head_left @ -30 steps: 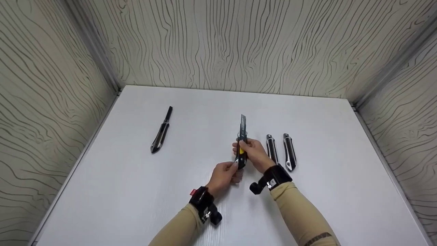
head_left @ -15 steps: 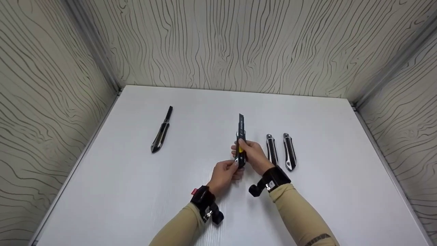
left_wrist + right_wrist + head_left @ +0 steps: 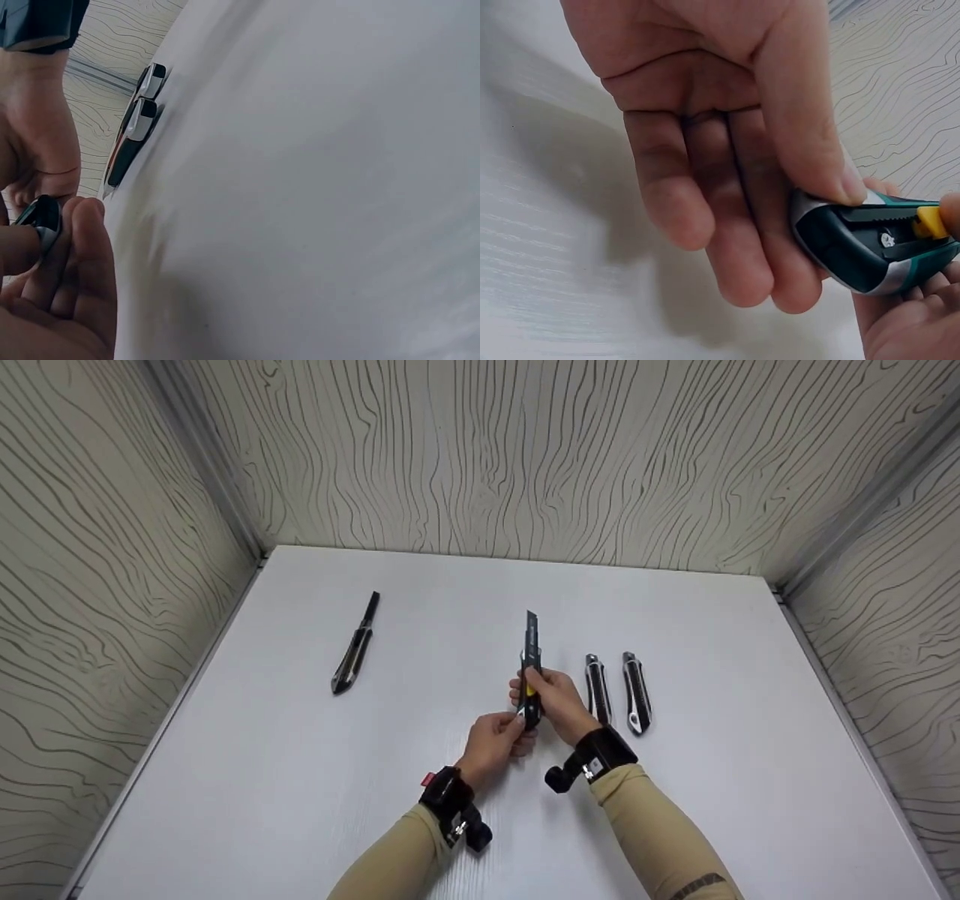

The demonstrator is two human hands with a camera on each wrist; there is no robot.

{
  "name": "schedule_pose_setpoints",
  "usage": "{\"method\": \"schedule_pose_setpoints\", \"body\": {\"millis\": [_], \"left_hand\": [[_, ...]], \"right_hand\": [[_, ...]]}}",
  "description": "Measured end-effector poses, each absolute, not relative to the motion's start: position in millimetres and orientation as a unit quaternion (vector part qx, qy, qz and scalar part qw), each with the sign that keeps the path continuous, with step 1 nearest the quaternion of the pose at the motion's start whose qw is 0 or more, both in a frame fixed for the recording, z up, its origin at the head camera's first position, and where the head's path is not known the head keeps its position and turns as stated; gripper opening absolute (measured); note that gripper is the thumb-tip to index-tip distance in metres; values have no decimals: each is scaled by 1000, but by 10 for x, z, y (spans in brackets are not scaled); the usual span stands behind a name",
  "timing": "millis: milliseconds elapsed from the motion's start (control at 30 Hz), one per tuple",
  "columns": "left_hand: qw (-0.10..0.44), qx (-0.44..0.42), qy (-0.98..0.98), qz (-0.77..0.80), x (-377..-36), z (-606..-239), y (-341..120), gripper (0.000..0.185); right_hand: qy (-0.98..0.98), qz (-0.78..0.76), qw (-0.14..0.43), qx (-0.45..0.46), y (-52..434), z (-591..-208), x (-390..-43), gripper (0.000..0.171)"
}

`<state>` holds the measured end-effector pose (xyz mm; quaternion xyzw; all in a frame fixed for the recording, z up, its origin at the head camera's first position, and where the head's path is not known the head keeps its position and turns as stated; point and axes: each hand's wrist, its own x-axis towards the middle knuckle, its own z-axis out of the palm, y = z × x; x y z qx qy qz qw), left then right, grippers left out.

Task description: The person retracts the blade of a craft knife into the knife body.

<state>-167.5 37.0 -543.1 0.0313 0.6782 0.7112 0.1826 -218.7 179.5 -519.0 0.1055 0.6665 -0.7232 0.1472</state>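
Right across the lower part of the head view lies a big white table (image 3: pixel 300 780), with wavy-lined walls (image 3: pixel 525 457) standing along its left, top and right edges. Lots of bare room shows on the table at the lower left and lower right of the frame. Near the middle, the right hand (image 3: pixel 561 701) is wrapped around a cutter knife (image 3: pixel 530 675) with a yellow slider, blade end pointing to the top of the frame. The left hand (image 3: pixel 495 744) pinches the knife's bottom end from below. Just right of the hands, two more knives (image 3: pixel 616 691) lie side by side, close but apart. Far off at the upper left, one dark knife (image 3: pixel 355 648) lies alone, not far from the table's left edge.
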Motion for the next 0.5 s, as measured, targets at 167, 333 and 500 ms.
{"method": "schedule_pose_setpoints", "body": {"millis": [167,333,500], "left_hand": [[181,38,675,714,-1672,-5441,362,29],[180,39,673,716,-1680,-5446,353,29],[181,38,670,719,-1685,-5438,342,29]], "right_hand": [[661,-731,141,93,1780,-5189,-2178,41],[665,-729,128,98,1752,-5180,-2172,40],[671,-723,128,106,1741,-5167,-2166,39]]}}
